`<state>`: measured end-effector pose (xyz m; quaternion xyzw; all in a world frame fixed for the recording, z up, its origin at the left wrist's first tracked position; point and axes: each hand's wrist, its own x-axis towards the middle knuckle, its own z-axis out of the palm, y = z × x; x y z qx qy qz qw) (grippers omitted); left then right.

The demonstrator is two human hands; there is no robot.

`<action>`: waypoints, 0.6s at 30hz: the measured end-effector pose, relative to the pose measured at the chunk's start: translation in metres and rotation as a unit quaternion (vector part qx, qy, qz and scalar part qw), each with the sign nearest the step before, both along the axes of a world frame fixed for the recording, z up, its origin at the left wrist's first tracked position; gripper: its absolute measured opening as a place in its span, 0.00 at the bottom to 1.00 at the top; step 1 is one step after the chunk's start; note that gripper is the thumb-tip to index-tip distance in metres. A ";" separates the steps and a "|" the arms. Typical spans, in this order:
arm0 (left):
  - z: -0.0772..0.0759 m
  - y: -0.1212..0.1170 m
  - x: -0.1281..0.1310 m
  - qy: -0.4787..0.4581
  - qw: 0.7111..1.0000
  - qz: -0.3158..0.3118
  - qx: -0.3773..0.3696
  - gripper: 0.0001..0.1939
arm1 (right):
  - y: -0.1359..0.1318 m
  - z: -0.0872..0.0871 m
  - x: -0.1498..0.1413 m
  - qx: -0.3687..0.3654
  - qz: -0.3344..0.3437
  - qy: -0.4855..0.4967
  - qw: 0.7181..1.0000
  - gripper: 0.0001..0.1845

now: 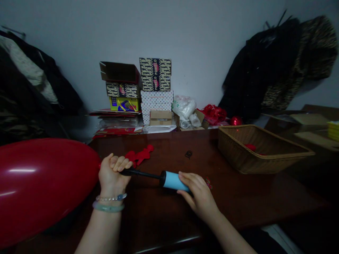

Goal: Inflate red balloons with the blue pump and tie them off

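A big inflated red balloon [39,187] fills the lower left of the head view. My left hand [112,174] is closed around the balloon's neck and the black nozzle of a hand pump. The pump [169,180] has a light blue barrel and a thin black tube lying across the dark wooden table [164,211]. My right hand [197,192] is wrapped round the blue barrel. Several flat red uninflated balloons [139,156] lie just beyond my left hand.
A wicker basket [265,155] with a red piece inside stands at the right. Stacked patterned boxes [155,88], plastic bags and red ribbon [214,113] line the wall. Coats hang at the left and right. A small dark clip [188,153] lies mid-table.
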<state>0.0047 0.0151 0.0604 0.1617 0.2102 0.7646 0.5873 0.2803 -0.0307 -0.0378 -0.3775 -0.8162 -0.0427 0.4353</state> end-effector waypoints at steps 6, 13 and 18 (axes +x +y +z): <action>-0.005 0.003 0.003 -0.017 1.000 -0.009 -0.002 0.21 | -0.003 -0.002 -0.004 0.003 -0.004 0.016 1.000 0.23; -0.017 0.007 0.028 -0.024 0.998 -0.044 -0.022 0.21 | -0.009 -0.004 -0.013 0.025 -0.021 0.036 0.999 0.22; -0.022 0.005 0.052 -0.026 0.997 -0.056 -0.053 0.21 | -0.013 -0.006 -0.021 0.032 -0.031 0.044 0.998 0.21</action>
